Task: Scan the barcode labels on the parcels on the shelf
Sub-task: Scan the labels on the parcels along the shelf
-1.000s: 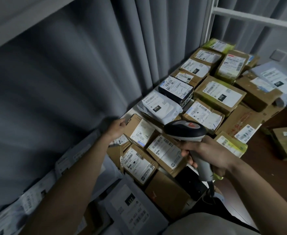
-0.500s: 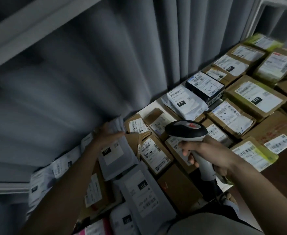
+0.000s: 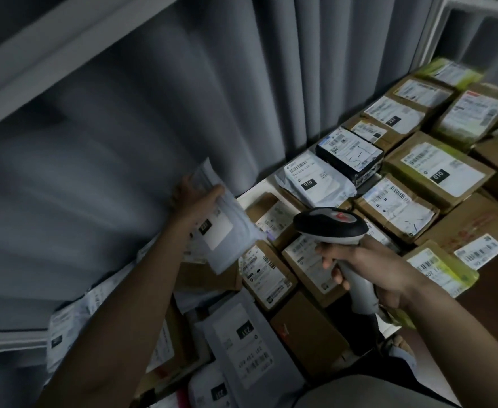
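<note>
Dozens of labelled parcels cover the white shelf (image 3: 252, 193) from the lower middle of the frame up to the upper right, most of them brown cardboard boxes with white barcode labels facing up. Left of centre, the left hand (image 3: 196, 198) is closed on the top edge of a flat white plastic mailer bag (image 3: 224, 228), thumb across its front, holding it tilted above the boxes with its white label and black "221" tag toward the camera. Right of centre, the right hand (image 3: 368, 270) is wrapped around the pale grip of a handheld barcode scanner with a black head (image 3: 330, 223), which hovers over the brown boxes in the middle of the frame, just right of the lifted bag. Above the scanner lies a grey plastic mailer marked "010" (image 3: 315, 181), and touching its upper right side sits a black box with a white label (image 3: 349, 153). A large brown box with a "010" label (image 3: 439, 169) is at the right. Grey pleated curtains (image 3: 153, 113) fill the upper left behind the shelf, much blurred. More white mailers (image 3: 242, 343) are heaped at the bottom centre.
</note>
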